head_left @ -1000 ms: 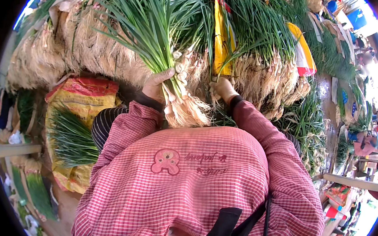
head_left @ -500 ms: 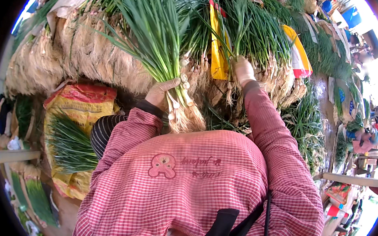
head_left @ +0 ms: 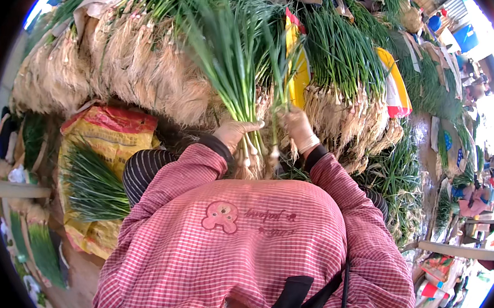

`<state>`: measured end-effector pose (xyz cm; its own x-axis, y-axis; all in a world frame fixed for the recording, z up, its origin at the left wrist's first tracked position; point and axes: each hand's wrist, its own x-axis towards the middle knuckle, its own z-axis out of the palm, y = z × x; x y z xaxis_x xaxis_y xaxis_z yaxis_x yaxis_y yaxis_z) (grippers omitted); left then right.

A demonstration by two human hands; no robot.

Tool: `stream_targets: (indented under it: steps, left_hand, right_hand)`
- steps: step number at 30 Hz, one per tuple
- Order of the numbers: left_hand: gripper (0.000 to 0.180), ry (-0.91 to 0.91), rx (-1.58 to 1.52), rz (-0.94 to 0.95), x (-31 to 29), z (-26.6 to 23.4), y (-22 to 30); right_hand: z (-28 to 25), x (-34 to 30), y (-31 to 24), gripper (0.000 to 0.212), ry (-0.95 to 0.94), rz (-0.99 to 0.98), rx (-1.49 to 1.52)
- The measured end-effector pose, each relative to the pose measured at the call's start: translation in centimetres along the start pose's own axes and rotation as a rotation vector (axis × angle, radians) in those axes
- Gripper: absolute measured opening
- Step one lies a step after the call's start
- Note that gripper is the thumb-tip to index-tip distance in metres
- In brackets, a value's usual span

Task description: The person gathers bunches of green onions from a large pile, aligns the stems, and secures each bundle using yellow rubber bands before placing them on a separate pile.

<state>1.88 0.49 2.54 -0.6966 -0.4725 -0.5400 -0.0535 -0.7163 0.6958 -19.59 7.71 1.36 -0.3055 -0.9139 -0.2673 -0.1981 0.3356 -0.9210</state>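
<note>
My left hand [head_left: 234, 134], in a pale thin glove, is closed around a bunch of green garlic [head_left: 237, 92]. Its long leaves point away from me, and the white bulbs and stringy roots hang below my fingers. Just to the right, my right hand [head_left: 298, 128], also gloved, is closed on a few separate garlic stalks [head_left: 278, 94], held upright beside the bunch. Their leaves and bulb are slightly blurred. Beyond both hands lies a pile of green garlic [head_left: 340, 50], roots toward me.
A long row of garlic with dry, tan roots [head_left: 121, 71] stretches across the far left. On the left, cut leaves [head_left: 91, 182] lie on a yellow and red sack [head_left: 117, 137]. Yellow plastic pieces [head_left: 298, 64] stand among the pile. More greens [head_left: 404, 183] lie at the right.
My right hand has moved from the pile back toward the left hand, bringing the stalks with it. The left hand's bunch has come slightly right and nearer to me.
</note>
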Motion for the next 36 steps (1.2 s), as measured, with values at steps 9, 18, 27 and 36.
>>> stream_targets:
  steps: [9,18,27,36]
  left_hand:
    - [0.02,0.058,-0.08,0.016,0.5,1.7,-1.3]
    - [0.025,-0.21,-0.084,-0.002,-0.3,0.2,0.2]
    - [0.033,-0.262,-0.357,0.042,-0.2,1.5,0.0]
    - [0.026,-0.266,-0.04,-0.021,0.7,2.1,0.0]
  right_hand:
    - [3.4,1.6,-0.3,0.027,-0.02,-0.088,0.154]
    - [-11.4,-8.5,-1.3,0.027,0.478,-0.257,-0.045]
    - [-33.1,-20.4,4.1,0.027,1.072,-0.037,-1.481]
    - [-1.6,-8.1,-5.3,0.036,-0.066,-0.271,-0.381]
